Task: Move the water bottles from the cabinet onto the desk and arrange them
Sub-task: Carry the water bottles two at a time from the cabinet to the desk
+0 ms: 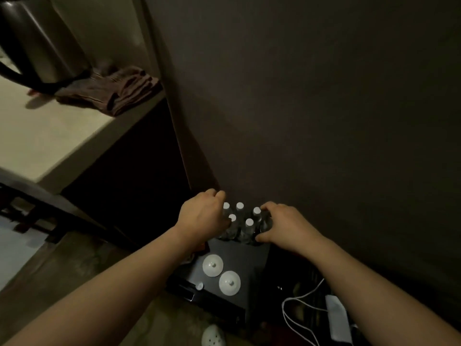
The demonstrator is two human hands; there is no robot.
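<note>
The room is dim; a broad dark brown wall panel (311,96) fills most of the view, and at upper left a pale, smooth cream counter (50,136) carries a rumpled brown folded cloth (109,92) beside a tall dark metal kettle (37,38) with a black curved handle. Low in the middle lies a flat dark grey tray (239,260); on its near part sit two round white ceramic lids with small knobs (220,274), side by side, just apart. At the tray's far end, against the wall panel, stands a tight cluster of small clear plastic water bottles with white caps (240,221), all upright, five caps showing in two rows. The left hand (202,216) curls round the cluster's left side, its fingers over the far-left bottle; the right hand (282,226) grips the right side, thumb low and fingers wrapped near a cap; the two hands are apart, the bottles between them. At lower right a thin white cable (299,303) loops beside a white block-shaped charger (336,318); the floor below is mottled brown.
</note>
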